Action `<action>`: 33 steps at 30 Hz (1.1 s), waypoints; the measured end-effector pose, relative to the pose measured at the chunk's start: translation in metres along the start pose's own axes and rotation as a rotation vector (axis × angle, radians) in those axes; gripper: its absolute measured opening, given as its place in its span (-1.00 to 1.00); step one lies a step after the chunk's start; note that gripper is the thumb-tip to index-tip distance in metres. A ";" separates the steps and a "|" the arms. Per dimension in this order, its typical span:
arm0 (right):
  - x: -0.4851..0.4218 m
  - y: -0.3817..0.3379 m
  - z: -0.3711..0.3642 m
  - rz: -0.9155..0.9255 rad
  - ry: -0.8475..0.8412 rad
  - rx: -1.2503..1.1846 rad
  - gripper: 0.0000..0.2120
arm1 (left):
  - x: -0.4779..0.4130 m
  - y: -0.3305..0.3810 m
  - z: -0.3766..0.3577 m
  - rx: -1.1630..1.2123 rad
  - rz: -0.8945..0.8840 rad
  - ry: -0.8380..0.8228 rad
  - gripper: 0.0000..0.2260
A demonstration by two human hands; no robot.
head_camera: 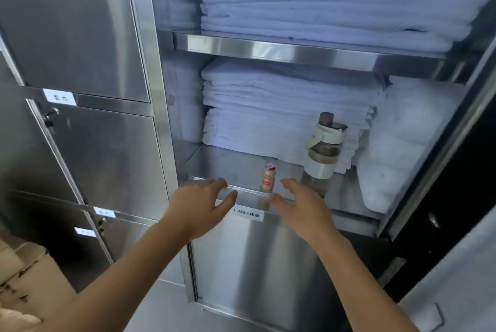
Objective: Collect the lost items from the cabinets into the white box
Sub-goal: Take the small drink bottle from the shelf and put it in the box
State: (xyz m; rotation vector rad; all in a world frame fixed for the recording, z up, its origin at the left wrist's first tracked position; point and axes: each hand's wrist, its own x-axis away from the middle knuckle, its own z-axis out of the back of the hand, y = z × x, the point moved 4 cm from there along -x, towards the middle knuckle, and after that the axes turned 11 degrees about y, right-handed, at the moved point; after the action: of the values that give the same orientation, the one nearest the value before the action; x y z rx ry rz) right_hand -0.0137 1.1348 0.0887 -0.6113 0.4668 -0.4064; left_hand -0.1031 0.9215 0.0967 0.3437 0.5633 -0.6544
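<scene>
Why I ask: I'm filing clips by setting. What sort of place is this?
Probably a linen store, perhaps in a hotel or hospital: steel cabinets with labelled doors, and shelves stacked with folded white linen.

Cool bluish light is washing out the stacked towels, and glare is streaking along the steel shelf edge. Lines are bending near the edges, and everything is looking slightly soft.

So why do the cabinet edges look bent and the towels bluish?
Head view: wide-angle lens bows the cabinet frame and shelf edge; stacked white linens carry a blue cast; glare streaks the steel door; left hand and right hand slightly blurred.
</scene>
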 end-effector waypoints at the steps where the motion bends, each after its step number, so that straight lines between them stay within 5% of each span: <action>1: -0.013 0.003 -0.007 -0.022 0.011 -0.005 -0.59 | -0.014 -0.007 -0.011 -0.001 -0.016 0.000 -0.41; 5: -0.053 0.022 -0.031 -0.099 0.037 -0.008 -0.37 | -0.062 -0.021 -0.050 0.059 -0.058 -0.039 -0.42; 15: -0.116 0.082 -0.101 -0.273 0.030 -0.129 -0.31 | -0.108 -0.034 -0.132 0.141 -0.047 -0.149 -0.42; 22: -0.131 0.104 -0.150 -0.298 0.074 -0.234 -0.58 | -0.108 -0.047 -0.171 0.148 0.016 -0.191 -0.46; 33: -0.132 0.102 -0.151 -0.210 0.164 -0.214 -0.64 | -0.106 -0.049 -0.171 0.158 0.025 -0.212 -0.47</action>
State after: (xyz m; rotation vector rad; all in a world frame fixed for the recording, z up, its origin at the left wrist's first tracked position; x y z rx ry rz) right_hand -0.1786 1.2085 -0.0455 -0.8423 0.6103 -0.6145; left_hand -0.2698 1.0156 0.0168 0.4230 0.3057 -0.7035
